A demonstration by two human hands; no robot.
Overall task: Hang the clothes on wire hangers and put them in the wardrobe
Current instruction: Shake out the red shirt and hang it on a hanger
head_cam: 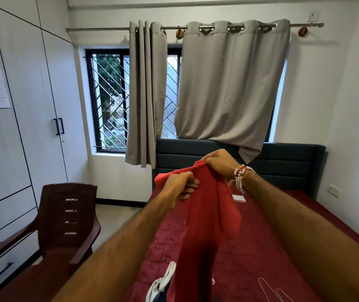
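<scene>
The red shirt (200, 216) is held up above the bed (283, 232), pinched at its top edge by the left hand (181, 185) and right hand (218, 161). The neck opening is best found and spread before a wire hanger (270, 289) is slipped in.

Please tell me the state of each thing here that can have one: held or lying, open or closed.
Red garment: held up, not on a hanger.
Left hand: grips the garment's top.
Right hand: pinches the garment's top.
Wire hangers: lying on the bed.
Wardrobe doors: closed.
Left curtain: bunched aside.
Right curtain: drawn across.
</scene>
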